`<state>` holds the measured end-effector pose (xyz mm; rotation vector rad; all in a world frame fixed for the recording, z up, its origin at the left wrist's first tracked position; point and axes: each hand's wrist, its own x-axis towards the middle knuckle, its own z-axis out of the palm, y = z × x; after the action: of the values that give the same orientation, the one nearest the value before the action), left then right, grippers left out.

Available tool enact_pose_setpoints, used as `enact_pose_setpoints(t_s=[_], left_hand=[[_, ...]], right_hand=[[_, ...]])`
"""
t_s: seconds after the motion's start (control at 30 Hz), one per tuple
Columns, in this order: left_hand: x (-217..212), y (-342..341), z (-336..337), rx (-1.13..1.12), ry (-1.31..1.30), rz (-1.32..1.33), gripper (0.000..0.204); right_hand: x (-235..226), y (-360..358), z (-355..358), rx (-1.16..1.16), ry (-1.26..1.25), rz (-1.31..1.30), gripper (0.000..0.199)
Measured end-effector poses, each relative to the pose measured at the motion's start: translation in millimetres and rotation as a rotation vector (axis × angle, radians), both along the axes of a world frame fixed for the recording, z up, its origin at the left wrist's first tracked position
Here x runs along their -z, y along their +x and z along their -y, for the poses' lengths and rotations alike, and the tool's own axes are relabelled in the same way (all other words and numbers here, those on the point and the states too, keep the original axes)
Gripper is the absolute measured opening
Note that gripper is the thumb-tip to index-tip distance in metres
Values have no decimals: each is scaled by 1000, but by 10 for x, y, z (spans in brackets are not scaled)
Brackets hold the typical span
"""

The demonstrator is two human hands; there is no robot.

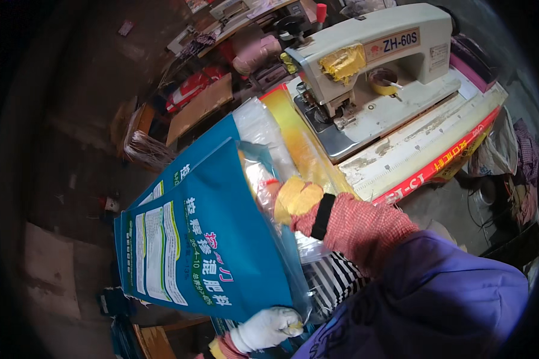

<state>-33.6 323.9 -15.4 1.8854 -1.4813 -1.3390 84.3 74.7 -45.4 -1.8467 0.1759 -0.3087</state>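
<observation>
A large blue printed woven sack [221, 197] lies tilted across the left and middle of the view, its mouth toward me. A clear plastic liner [296, 281] shows along that mouth. My left hand [269, 329], in a white glove, is closed on the sack's lower mouth corner, with the thumb side by the liner. My right hand [299, 200], in a yellow-patched glove with a black wrist strap, is at the upper part of the mouth against the liner. Its fingers are partly hidden by plastic and blurred.
A cream industrial sewing machine [377, 48] stands on a worn table [401, 161] at the right, with a yellow tape roll [384, 82] on its bed. Another blue sack [191, 143] lies behind the first. Wooden boards [200, 107] and bundled strands [150, 149] are farther left.
</observation>
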Motion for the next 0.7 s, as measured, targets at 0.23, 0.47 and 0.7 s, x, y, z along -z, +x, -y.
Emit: enact_pose_setpoints(t_s=[0.23,0.47,0.7], left_hand=[[-1198,560,1301,-10,-685,1220,34],[-814,1017,2111,288,-322,1740,18],[-592,1176,1567,25,-279,1482,30]], right_hand=[[39,-62,-230,103,-199,119,23],[820,239,-590,-209,-680,1,22],[126,-423,-511,-443,-171,106,54]])
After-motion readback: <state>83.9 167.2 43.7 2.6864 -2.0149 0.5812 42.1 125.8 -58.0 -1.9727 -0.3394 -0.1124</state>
